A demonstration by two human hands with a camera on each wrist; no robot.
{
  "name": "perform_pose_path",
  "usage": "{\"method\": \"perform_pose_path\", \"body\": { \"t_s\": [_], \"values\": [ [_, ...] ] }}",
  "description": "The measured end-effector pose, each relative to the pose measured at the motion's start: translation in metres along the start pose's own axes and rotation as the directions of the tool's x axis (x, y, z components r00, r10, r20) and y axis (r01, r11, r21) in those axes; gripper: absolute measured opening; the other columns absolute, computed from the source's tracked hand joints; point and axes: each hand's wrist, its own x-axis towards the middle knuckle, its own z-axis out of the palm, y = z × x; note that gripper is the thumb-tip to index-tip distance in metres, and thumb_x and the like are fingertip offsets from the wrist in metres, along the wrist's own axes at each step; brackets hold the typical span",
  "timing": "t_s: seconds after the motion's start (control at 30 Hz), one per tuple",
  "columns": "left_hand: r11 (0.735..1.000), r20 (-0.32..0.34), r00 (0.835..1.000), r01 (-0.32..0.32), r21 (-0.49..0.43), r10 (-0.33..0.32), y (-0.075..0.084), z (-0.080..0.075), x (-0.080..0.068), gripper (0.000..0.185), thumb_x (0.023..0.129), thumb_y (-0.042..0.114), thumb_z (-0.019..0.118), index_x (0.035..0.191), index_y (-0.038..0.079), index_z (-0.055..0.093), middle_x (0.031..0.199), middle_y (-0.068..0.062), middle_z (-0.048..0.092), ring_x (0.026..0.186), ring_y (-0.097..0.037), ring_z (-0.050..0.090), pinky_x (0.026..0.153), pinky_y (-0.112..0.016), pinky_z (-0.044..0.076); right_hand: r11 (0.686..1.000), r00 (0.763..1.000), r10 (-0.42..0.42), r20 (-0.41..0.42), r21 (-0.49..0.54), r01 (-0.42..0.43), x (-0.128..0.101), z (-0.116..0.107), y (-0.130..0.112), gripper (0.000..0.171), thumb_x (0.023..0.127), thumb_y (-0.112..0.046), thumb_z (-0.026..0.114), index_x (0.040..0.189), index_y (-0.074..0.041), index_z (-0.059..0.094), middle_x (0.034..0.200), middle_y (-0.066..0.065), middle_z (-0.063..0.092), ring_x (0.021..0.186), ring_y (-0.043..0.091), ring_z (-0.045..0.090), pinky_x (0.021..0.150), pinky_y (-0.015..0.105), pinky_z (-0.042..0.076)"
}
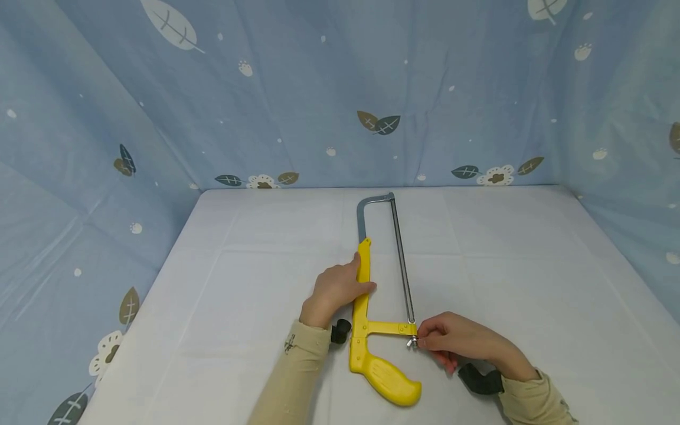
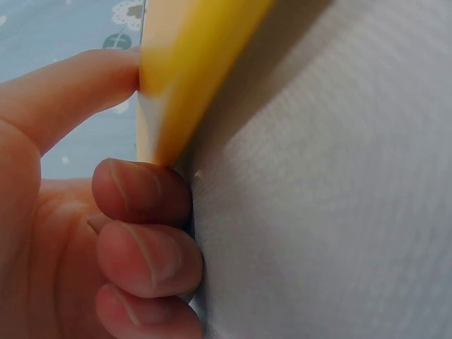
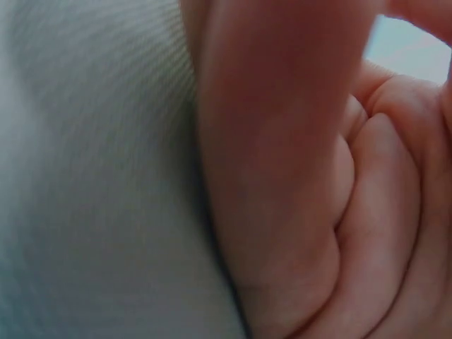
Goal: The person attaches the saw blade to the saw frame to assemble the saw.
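On the white-covered table point(image 1: 255, 283) a yellow hacksaw point(image 1: 366, 307) lies flat, long axis running near to far, grip nearest. The right hand point(image 1: 457, 341) pinches its wing nut point(image 1: 411, 341); the left hand point(image 1: 336, 290) curls round the frame farther up.

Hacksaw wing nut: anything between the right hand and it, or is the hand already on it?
Nothing visible stands between them. In the head view the right hand has its fingertips at the wing nut, at the blade's near end on the hacksaw. The left hand grips the yellow frame bar. The right wrist view is blocked by fingers.
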Motion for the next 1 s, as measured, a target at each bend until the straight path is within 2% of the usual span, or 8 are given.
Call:
{"method": "perform_pose_path", "body": {
  "t_s": [0.6, 1.0],
  "values": [
    [1.000, 0.001, 1.000, -0.002, -0.014, 0.002, 0.0005, -0.0016, -0.0007, 0.080, 0.080, 0.049, 0.057, 0.143, 0.012, 0.023, 0.065, -0.001, 0.050, 0.062, -0.017, 0.049, 0.052, -0.028, 0.037, 0.999, 0.999, -0.001, -0.055, -0.034, 0.000, 0.0028, -0.0003, 0.0030, 0.021, 0.084, -0.027, 0.061, 0.090, -0.007, 0.060, 0.052, 0.003, 0.052, 0.040, 0.018, 0.051, 0.039, 0.031, 0.043],
    [1.000, 0.001, 1.000, -0.003, 0.004, 0.003, 0.0004, -0.0003, -0.0007, 0.080, 0.080, 0.050, 0.056, 0.143, 0.012, 0.022, 0.064, 0.000, 0.049, 0.060, -0.016, 0.048, 0.051, -0.028, 0.037, 0.999, 0.999, -0.029, -0.014, -0.034, 0.029, 0.0003, -0.0001, 0.0012, 0.018, 0.084, -0.024, 0.061, 0.091, -0.008, 0.064, 0.053, 0.003, 0.052, 0.041, 0.017, 0.051, 0.039, 0.028, 0.042]
  ]
}}
